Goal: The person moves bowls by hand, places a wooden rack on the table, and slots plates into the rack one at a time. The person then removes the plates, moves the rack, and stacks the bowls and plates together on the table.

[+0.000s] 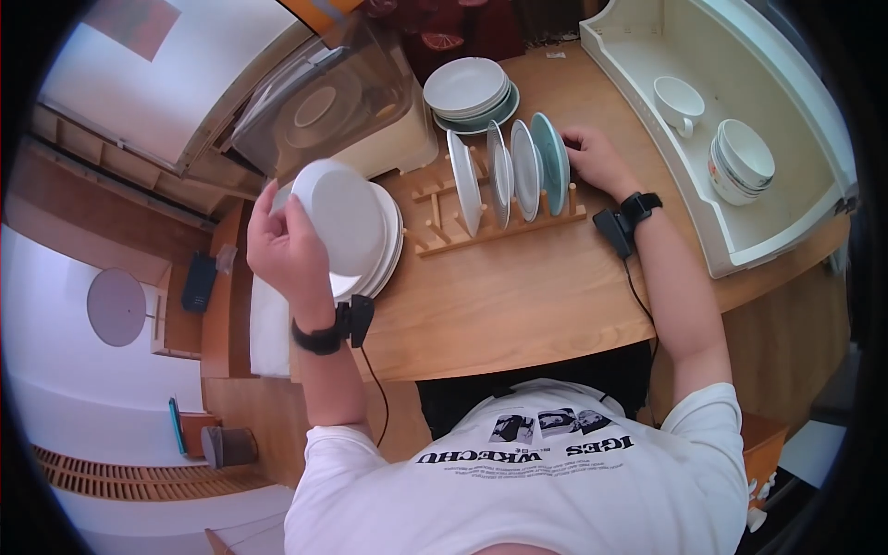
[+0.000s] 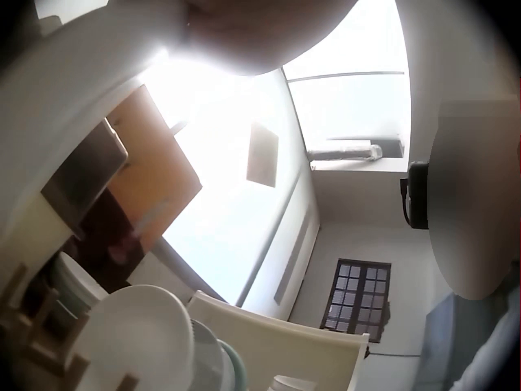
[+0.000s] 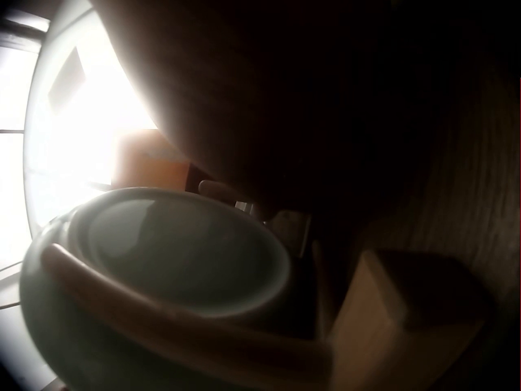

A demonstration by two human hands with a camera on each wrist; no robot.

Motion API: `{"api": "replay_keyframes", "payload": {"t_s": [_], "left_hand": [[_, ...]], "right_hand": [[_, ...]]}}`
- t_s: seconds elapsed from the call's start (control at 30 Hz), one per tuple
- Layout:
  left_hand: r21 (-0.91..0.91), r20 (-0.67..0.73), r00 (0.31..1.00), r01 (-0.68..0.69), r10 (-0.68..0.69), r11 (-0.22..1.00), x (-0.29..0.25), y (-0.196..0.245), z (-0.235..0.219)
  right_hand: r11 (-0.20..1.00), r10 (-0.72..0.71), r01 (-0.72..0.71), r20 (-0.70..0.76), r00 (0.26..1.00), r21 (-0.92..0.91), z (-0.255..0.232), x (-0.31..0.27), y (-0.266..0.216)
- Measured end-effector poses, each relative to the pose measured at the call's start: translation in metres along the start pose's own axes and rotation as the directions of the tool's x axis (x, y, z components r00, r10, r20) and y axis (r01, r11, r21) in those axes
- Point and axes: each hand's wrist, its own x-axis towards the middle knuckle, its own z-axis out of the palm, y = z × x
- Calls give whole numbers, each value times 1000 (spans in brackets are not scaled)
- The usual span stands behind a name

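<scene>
In the head view the left hand (image 1: 289,242) pinches the rim of a white plate (image 1: 344,217), tilted above a stack of white plates (image 1: 387,242). The right hand (image 1: 599,159) is at the right end of a wooden rack (image 1: 499,233), its fingertips at the back of a green plate (image 1: 549,165). Several plates stand upright in the rack, a white plate (image 1: 464,182) leftmost. The right wrist view shows the green plate (image 3: 175,261) close up behind a wooden peg (image 3: 187,330); the right fingers are too dark to make out there.
Behind the rack is a stack of white plates (image 1: 465,87) on green ones. A plastic bin (image 1: 398,139) with a clear lid stands back left. At the right, a cream tray (image 1: 703,217) holds a cup (image 1: 678,104) and stacked bowls (image 1: 745,157).
</scene>
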Motion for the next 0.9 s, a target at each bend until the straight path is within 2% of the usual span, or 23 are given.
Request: {"api": "replay_keyframes", "payload": {"t_s": [0.13, 0.23, 0.3, 0.4, 0.53, 0.63, 0.73, 0.9], "left_hand": [[-118, 11, 994, 108, -107, 987, -2, 22, 33], [-105, 51, 995, 94, -89, 990, -11, 34, 56], [-27, 65, 998, 4, -2, 1000, -22, 29, 73], [109, 110, 985, -143, 131, 984, -38, 26, 90], [239, 150, 940, -335, 306, 911, -55, 11, 103], [236, 173, 915, -397, 364, 887, -65, 4, 108], [129, 200, 906, -402, 374, 906, -69, 4, 108], [0, 358, 899, -271, 253, 963, -73, 5, 85]], "right_hand": [[1000, -2, 2, 4, 1000, -6, 0, -2, -5], [1000, 11, -11, 0, 1000, -17, 1, -3, -10], [1000, 25, -25, -3, 1000, -17, 1, -5, -13], [999, -32, 31, -8, 999, -41, 1, -4, -8], [1000, 8, -8, 2, 1000, -13, 1, -2, -4], [1000, 31, -31, 6, 999, -4, -1, 0, 1], [998, 63, -63, -12, 998, 4, 2, 0, 3], [999, 33, -33, -18, 999, -27, 1, -2, -2]]}}
